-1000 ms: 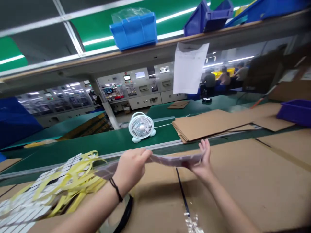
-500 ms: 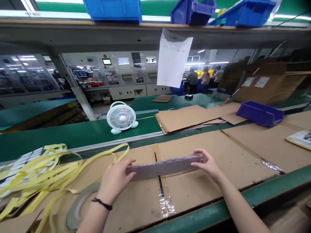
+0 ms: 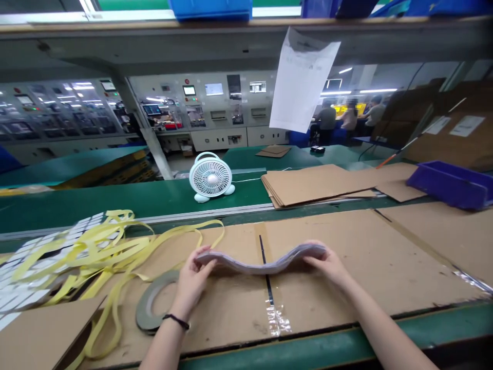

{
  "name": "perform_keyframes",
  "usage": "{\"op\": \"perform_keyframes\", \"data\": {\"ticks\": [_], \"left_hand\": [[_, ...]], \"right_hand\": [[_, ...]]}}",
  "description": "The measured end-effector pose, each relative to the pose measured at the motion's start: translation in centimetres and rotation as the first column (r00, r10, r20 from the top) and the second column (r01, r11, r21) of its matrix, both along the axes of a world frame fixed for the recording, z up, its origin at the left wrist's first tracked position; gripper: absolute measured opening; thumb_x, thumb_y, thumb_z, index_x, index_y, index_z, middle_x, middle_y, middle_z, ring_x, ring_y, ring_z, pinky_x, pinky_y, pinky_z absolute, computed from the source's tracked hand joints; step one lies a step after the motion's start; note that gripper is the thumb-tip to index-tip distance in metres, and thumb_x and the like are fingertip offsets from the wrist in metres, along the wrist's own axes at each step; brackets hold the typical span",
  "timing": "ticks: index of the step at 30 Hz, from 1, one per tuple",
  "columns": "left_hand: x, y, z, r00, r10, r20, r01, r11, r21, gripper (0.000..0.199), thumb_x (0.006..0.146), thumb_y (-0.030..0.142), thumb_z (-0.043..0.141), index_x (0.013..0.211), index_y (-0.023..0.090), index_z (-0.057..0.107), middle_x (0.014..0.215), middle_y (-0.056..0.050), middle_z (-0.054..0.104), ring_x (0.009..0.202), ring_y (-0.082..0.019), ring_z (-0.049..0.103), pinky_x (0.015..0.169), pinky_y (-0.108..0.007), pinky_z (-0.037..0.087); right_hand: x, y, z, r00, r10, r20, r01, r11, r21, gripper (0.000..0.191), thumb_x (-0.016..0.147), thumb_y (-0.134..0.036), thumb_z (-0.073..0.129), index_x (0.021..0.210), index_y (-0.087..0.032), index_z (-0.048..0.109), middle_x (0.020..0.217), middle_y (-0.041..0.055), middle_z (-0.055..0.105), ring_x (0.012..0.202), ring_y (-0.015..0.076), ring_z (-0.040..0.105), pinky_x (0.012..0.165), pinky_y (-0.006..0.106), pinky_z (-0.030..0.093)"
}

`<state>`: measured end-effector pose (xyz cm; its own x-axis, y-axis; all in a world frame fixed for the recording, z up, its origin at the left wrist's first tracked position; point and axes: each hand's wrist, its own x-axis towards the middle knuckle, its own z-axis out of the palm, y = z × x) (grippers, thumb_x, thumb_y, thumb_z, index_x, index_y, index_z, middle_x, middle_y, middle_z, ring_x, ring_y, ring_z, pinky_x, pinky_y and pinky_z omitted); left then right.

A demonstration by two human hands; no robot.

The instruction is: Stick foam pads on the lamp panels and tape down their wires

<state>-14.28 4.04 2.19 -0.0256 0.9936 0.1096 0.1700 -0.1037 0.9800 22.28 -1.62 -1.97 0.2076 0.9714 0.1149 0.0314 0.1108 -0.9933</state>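
Observation:
A long, thin greyish strip [image 3: 254,268], perhaps a stack of flexible sheets, spans the space between my hands above the cardboard. It sags in the middle and rises toward both ends. My left hand [image 3: 195,275] pinches one end between thumb and fingers; a dark band circles that wrist. The other end is gripped by my right hand [image 3: 323,262]. Beside my left wrist lies a roll of grey-green tape [image 3: 148,303]. Tangled yellow strips [image 3: 127,262] are heaped farther left, over white sheets with dark lines [image 3: 23,285].
Flattened cardboard [image 3: 331,288] covers the bench. Behind it stand a pale blue fan [image 3: 211,179], stacked cardboard sheets [image 3: 308,184] and a purple bin [image 3: 450,185]. A paper sheet [image 3: 302,85] hangs from the overhead shelf. Several people sit in the far background.
The strip was nearly straight with its broad face toward me; now it bends down in the middle and shows a narrow edge. My view has turned slightly left.

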Motion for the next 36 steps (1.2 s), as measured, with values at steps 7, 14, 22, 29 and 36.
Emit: {"op": "perform_keyframes", "data": {"ticks": [7,14,22,29,36], "left_hand": [[-1.3,1.0,-0.3,0.941,-0.031,-0.338,0.046,0.998,0.037,0.029,0.078,0.04,0.054,0.093,0.017,0.063,0.096,-0.01,0.07,0.092,-0.026,0.064,0.084,-0.039,0.049],[-5.5,10.7,4.8,0.963,0.008,-0.269,-0.018,0.999,-0.032,0.037,0.069,0.032,0.065,0.102,0.015,0.063,0.098,-0.009,0.071,0.085,-0.023,0.066,0.072,-0.032,0.052],[-12.2,24.1,4.6,0.787,0.359,-0.502,-0.415,0.91,0.001,0.04,0.068,0.027,0.069,0.105,0.011,0.065,0.095,-0.013,0.071,0.078,-0.023,0.065,0.061,-0.029,0.049],[-15.7,27.8,1.4,0.618,0.384,-0.686,-0.437,0.893,0.106,0.031,0.062,0.021,0.072,0.093,0.017,0.071,0.099,-0.014,0.07,0.098,-0.03,0.061,0.083,-0.034,0.044],[-17.4,27.2,0.9,0.584,0.466,-0.665,-0.54,0.834,0.111,0.022,0.065,0.022,0.068,0.086,0.017,0.07,0.1,-0.016,0.069,0.106,-0.036,0.056,0.086,-0.04,0.042]], "right_hand": [[1.3,0.7,-1.3,0.987,-0.155,0.035,0.159,0.964,-0.214,0.042,0.056,-0.042,0.078,0.086,-0.015,0.066,0.079,0.0085,0.072,0.07,0.0261,0.067,0.059,0.037,0.058],[-3.8,10.0,3.0,0.999,-0.04,-0.026,0.036,0.99,-0.133,0.042,0.056,-0.035,0.076,0.091,-0.018,0.058,0.061,0.0006,0.064,0.039,0.0136,0.051,0.028,0.023,0.036],[-13.9,25.6,2.9,0.999,-0.028,0.035,0.033,0.988,-0.15,0.027,0.057,-0.029,0.07,0.079,-0.018,0.058,0.061,0.001,0.061,0.042,0.0125,0.05,0.033,0.024,0.039],[-18.5,30.9,-0.2,0.902,-0.155,0.403,0.191,0.98,-0.05,0.049,0.056,-0.018,0.072,0.103,-0.018,0.058,0.101,0.0152,0.063,0.093,0.0316,0.059,0.074,0.044,0.048],[-19.5,28.5,-2.1,0.637,-0.304,0.709,0.206,0.953,0.224,0.051,0.082,-0.038,0.053,0.127,-0.014,0.045,0.129,0.0194,0.045,0.117,0.0375,0.04,0.094,0.053,0.029]]}}
